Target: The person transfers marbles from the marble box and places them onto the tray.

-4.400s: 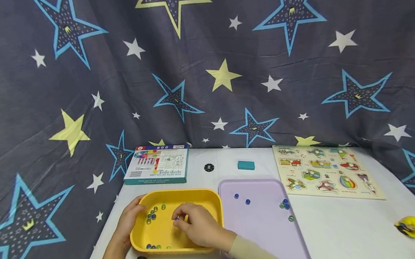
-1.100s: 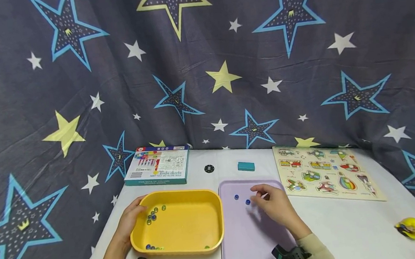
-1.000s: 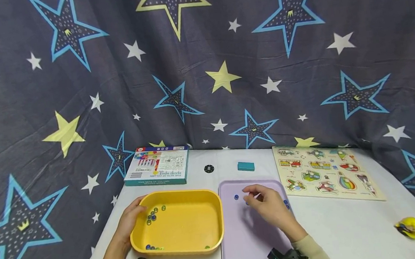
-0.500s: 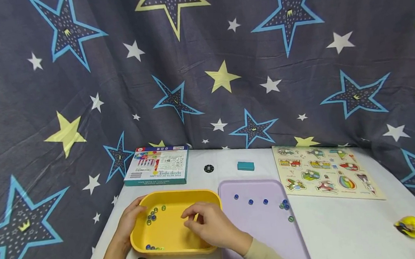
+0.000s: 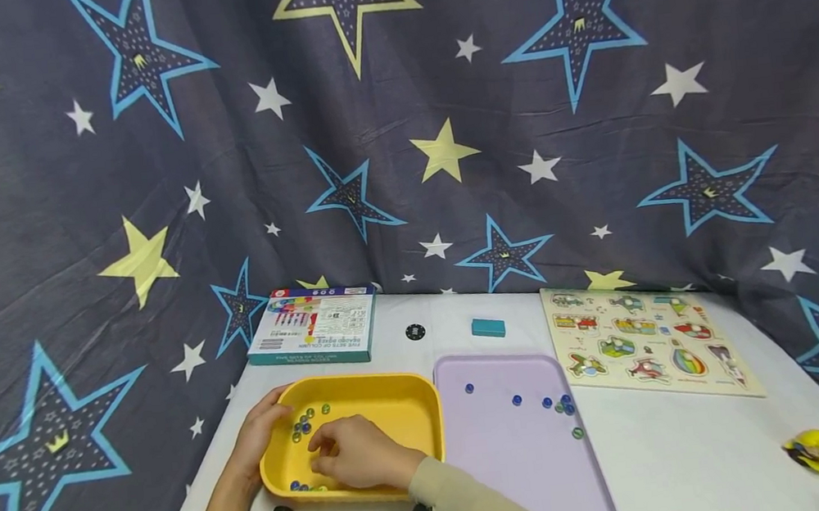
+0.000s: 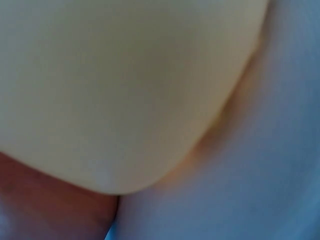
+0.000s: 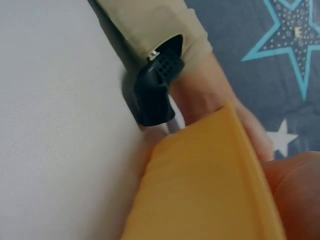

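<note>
My left hand grips the left end of a yellow plastic tub, thumb over its rim. The left wrist view shows only the tub's blurred outer wall close up. Inside the tub, my right hand reaches left with bent fingers, thumb and forefinger tips apart and no marble visible between them. Several blue and green glass marbles lie near the tub's left wall, and more marbles sit along its front wall. The right wrist view shows the tub's side and my left hand behind it.
A lilac tray adjoins the tub's right side, with several marbles on it. Behind stand a boxed game, a black disc and a teal block. A picture puzzle board and yellow toy duck lie at right.
My right hand has gone from over the lilac tray into the yellow tub, then farther left. Two blue marbles on the lilac tray have rolled right. My left hand keeps its hold.
</note>
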A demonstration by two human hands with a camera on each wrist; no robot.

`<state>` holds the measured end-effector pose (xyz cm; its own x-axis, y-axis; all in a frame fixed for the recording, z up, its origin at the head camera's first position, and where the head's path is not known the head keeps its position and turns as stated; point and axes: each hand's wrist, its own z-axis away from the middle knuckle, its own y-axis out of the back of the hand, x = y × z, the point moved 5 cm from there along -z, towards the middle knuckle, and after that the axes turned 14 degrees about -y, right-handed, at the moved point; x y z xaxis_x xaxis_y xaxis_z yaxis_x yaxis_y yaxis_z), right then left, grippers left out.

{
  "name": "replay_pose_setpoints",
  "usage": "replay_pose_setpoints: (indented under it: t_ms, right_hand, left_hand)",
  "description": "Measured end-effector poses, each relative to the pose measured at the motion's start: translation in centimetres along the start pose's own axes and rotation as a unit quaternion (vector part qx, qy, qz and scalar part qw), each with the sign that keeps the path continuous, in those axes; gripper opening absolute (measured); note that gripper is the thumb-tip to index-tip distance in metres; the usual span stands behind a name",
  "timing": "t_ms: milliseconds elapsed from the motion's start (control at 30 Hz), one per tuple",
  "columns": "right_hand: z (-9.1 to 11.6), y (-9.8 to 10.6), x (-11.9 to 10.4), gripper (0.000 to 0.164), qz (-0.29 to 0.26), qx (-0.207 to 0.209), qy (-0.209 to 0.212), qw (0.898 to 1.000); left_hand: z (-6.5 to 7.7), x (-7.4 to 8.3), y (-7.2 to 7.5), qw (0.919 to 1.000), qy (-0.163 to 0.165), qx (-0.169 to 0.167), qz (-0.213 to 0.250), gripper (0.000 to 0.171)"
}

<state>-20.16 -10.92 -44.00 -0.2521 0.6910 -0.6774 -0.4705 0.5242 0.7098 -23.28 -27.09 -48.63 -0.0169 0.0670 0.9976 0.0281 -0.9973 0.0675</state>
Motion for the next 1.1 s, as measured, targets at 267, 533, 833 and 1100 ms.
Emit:
replay_pose_setpoints:
  t_ms: [267, 533, 833, 1100]
  right_hand:
    - [-1.0, -1.3, 0.0, 0.013, -0.013, -0.035, -0.030, 0.999]
    - [-0.8, -2.7, 0.4, 0.006, -0.052, -0.094, -0.033, 0.994]
    - [-0.3, -2.6, 0.5, 0.013, -0.073, -0.122, -0.047, 0.989]
    - [0.4, -2.3, 0.8, 0.015, -0.087, -0.148, -0.066, 0.983]
  left_hand:
    - [-0.1, 0.2, 0.0, 0.9999, 0.000, -0.003, 0.011, 0.041]
    - [0.2, 0.0, 0.1, 1.0000, 0.002, 0.003, 0.009, 0.042]
    - [0.6, 0.4, -0.1, 1.0000, 0.002, 0.002, -0.002, 0.042]
    - [0.3, -0.1, -0.1, 0.9999, 0.001, 0.009, -0.006, 0.042]
